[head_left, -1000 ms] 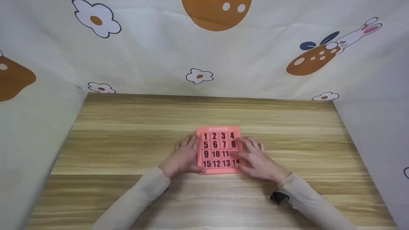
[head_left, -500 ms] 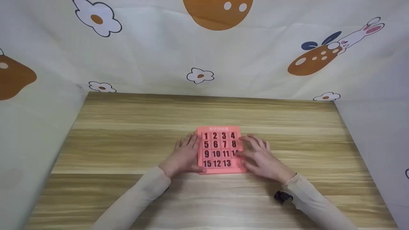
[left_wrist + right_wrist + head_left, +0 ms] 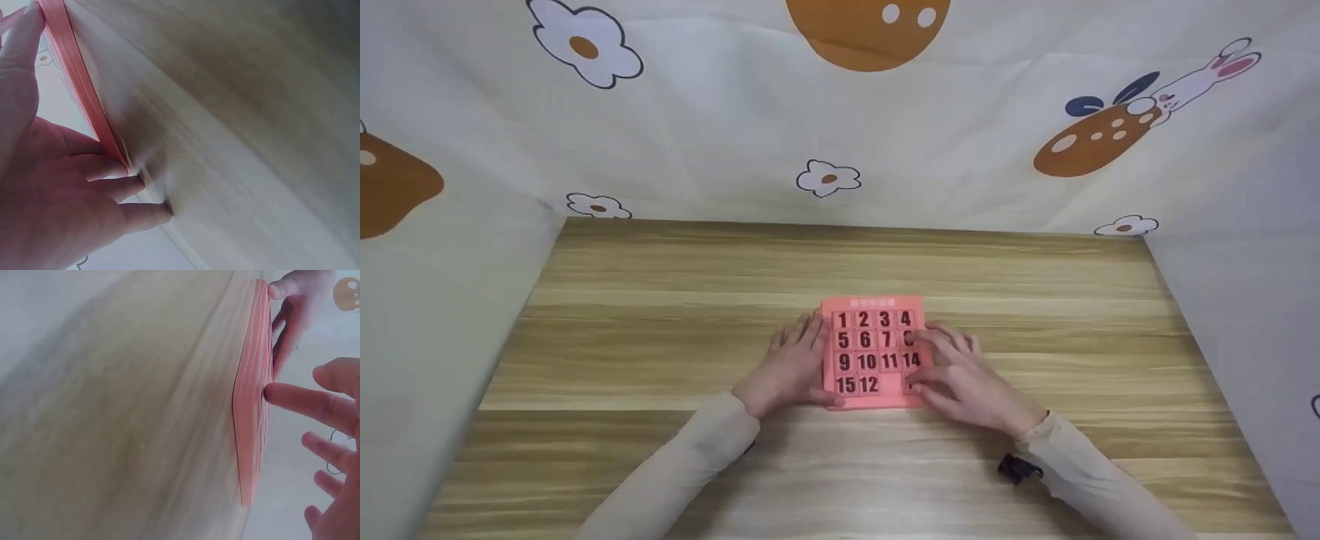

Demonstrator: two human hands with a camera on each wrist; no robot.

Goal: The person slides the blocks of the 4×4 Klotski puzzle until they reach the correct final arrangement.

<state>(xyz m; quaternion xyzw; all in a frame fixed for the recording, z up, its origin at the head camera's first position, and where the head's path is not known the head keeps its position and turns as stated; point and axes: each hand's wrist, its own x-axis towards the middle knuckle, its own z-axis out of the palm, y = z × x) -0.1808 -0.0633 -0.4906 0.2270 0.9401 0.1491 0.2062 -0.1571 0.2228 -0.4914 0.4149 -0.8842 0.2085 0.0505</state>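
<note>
A pink sliding number puzzle (image 3: 877,403) lies flat on the table, its numbered tiles in rows. My left hand (image 3: 791,367) rests along its left side, fingers fairly straight, thumb at the near left corner; in the left wrist view, some fingertips (image 3: 163,211) touch the table beside the puzzle's edge. My right hand (image 3: 979,382) is over the right side. One extended fingertip touches the bottom-right tile (image 3: 910,386), whose number is mostly covered; the other fingers are spread. A gap shows left of that tile, next to tile 12 (image 3: 868,385).
The wood-patterned table (image 3: 660,315) extends around the puzzle. Pale cloth walls (image 3: 720,112) printed with flowers and a rabbit enclose the back and sides. A small black device (image 3: 1020,469) sits at the right wrist.
Tile 14 has moved up from the bottom-right corner to beside 11. The 13 tile has then slid right, leaving a gap beside 12. The left hand has stayed put.
</note>
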